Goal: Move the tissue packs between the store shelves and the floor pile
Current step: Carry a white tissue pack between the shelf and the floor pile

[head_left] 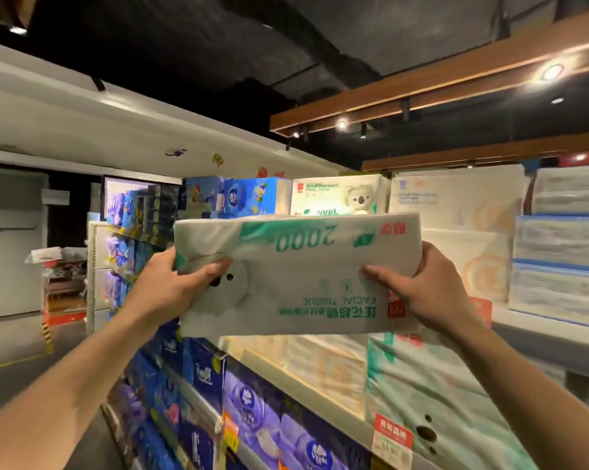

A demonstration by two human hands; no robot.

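The store shelves (pixel 537 334) fill most of the view and they are already well loaded. There are blue and purple packs (pixel 252 401) in the lower rows, pale packs in the middle, and one white and green pack with a koala (pixel 337 195) standing on the top row. The floor pile is not in view, so I cannot tell how many packs remain there.

One tissue pack (pixel 296 276), white with green print, is in the air in front of the upper rows and touches no shelf. Its print is upside down to the camera. It looks like the same kind as the koala pack behind it.

The left hand (pixel 174 283) grips the left end, thumb on the front face. The right hand (pixel 432 293) grips the right end in the same way.

In my judgement the task is in the middle of one transfer. This pack is carried and not yet set down. Whether it goes to the shelf or comes from it, the picture does not say.
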